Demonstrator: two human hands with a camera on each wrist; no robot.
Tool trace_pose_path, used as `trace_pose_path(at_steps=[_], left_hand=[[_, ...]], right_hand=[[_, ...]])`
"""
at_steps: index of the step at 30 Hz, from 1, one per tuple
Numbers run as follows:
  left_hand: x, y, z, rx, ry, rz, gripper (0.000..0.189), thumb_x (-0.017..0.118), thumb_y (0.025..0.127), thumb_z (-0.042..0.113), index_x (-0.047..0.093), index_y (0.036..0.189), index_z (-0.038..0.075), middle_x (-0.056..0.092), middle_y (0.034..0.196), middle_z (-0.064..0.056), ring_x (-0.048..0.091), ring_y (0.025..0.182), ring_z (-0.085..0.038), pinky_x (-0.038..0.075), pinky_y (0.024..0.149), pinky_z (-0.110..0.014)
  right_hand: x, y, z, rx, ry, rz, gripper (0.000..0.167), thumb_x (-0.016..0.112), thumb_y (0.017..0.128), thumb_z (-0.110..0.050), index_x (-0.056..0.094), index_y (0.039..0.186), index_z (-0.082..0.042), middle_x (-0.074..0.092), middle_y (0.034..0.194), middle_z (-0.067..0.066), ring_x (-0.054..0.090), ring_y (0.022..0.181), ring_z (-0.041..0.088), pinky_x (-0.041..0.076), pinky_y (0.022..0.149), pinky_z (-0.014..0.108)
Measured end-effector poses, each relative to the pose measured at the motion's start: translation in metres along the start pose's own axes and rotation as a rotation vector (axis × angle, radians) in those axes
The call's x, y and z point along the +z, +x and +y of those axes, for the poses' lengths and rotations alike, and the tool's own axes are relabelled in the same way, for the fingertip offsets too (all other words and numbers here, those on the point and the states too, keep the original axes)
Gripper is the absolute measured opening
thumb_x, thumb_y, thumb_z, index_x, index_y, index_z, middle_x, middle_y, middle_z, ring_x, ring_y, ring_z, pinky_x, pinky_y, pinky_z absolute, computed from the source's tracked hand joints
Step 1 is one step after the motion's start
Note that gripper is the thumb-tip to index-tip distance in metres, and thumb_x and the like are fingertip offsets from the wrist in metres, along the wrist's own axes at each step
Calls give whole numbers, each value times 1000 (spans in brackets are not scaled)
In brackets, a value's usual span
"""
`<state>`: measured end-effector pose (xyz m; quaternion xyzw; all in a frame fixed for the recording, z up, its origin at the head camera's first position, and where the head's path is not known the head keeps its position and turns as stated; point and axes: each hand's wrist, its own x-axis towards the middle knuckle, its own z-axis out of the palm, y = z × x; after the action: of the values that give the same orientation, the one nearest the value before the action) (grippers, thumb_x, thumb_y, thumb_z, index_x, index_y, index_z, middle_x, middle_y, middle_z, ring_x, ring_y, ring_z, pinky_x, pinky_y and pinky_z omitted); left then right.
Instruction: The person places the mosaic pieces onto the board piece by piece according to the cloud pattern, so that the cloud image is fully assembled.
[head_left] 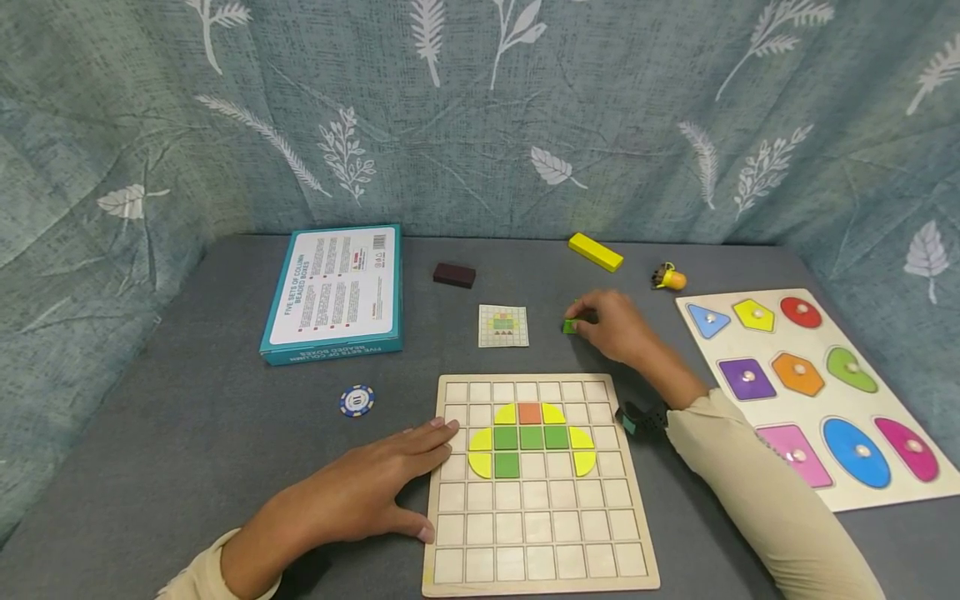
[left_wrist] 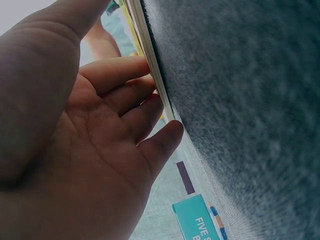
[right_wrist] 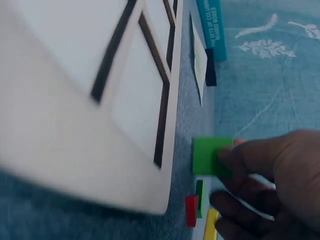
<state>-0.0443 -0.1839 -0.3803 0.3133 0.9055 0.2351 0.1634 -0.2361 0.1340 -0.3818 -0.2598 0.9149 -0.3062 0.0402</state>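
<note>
Grey felt covered the table [head_left: 187, 433], with a leaf-printed blue curtain [head_left: 480, 117] hung behind it. At the near middle lay a wooden grid board [head_left: 536, 517], its upper rows partly filled with yellow, green and orange tiles. The right hand [head_left: 615, 325] had reached past the board's far right corner, and its fingertips [right_wrist: 235, 160] pinched a small green square tile [head_left: 570, 327] at their left tip, close above the felt; the wrist view showed the tile [right_wrist: 207, 156] held flat-faced, just beside the board's edge [right_wrist: 165, 165], with red, green and yellow pieces lying under the hand. From the fingers, the board's empty cells lay nearer and to the left, so this hand was the closer one. The left hand [head_left: 375, 492] rested flat, fingers straight and together, its fingertips [left_wrist: 160, 140] against the board's left edge. A small pattern card [head_left: 503, 326] sat just left of the tile; open felt surrounded it. The teal box [head_left: 333, 292] and shape puzzle [head_left: 817, 392] stood well apart.
</note>
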Motion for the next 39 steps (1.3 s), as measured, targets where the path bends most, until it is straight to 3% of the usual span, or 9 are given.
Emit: trace_pose_path(at_steps=[6, 20, 27, 33, 39], left_hand=[[0, 0, 0, -3, -8, -4, 91, 77, 75, 52, 44, 146, 6, 27, 158, -2, 23, 144, -24, 34, 106, -50], [0, 0, 0, -24, -16, -18, 92, 77, 74, 52, 43, 147, 7, 26, 158, -1, 23, 144, -22, 34, 106, -48], [0, 0, 0, -16, -21, -13, 92, 74, 76, 55, 43, 147, 7, 26, 158, -1, 23, 144, -23, 35, 105, -49], [0, -1, -1, -13, -20, -14, 91, 74, 76, 54, 43, 147, 7, 25, 158, -1, 22, 144, -23, 35, 105, -49], [0, -1, -1, -14, -22, -15, 91, 74, 77, 55, 43, 147, 7, 25, 158, -1, 23, 144, -23, 36, 105, -48]], right_hand=[[0, -3, 2, -37, 23, -47, 16, 61, 94, 1, 70, 107, 3, 66, 103, 15, 63, 88, 25, 52, 75, 39], [-5, -13, -8, -176, 15, -84, 20, 60, 92, 4, 70, 110, 4, 66, 99, 11, 61, 84, 20, 50, 70, 36], [-5, -20, -16, -201, 47, -112, 21, 59, 92, 5, 70, 110, 4, 65, 100, 10, 60, 85, 21, 50, 73, 37], [-10, -25, -21, -217, 153, -71, 21, 59, 92, 7, 69, 110, 6, 65, 96, 8, 62, 86, 21, 52, 76, 38], [-13, -32, -30, -245, 163, -81, 21, 61, 91, 5, 70, 110, 4, 66, 98, 6, 62, 87, 19, 52, 77, 37]])
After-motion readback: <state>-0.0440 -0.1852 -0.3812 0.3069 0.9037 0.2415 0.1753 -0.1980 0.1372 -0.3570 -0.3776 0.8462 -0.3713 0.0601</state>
